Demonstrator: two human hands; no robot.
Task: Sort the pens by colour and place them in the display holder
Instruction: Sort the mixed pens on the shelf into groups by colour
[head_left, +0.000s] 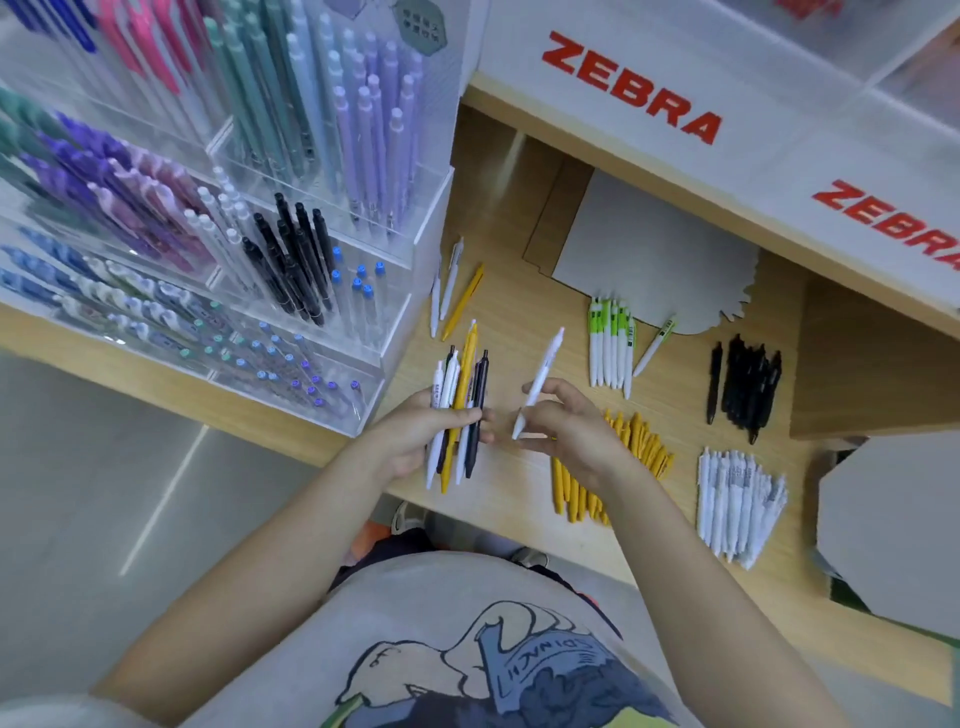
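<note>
A wooden shelf (519, 312) is seen from above, under white ZEBRA signs (631, 85). At 10 o'clock a clear acrylic display holder (405, 270) is stocked with pens. A mixed bundle of white, yellow and dark pens (457, 410) is clasped by the left hand (415, 436); one white pen (540, 379) is pinched by the right hand (566, 426). Sorted groups are laid at 3 o'clock: green-and-white pens (613, 343), black pens (748, 384), yellow pens (639, 441), white pens (737, 504). Three loose pens (452, 291), apparently two white and one yellow, are laid just beside the holder.
</note>
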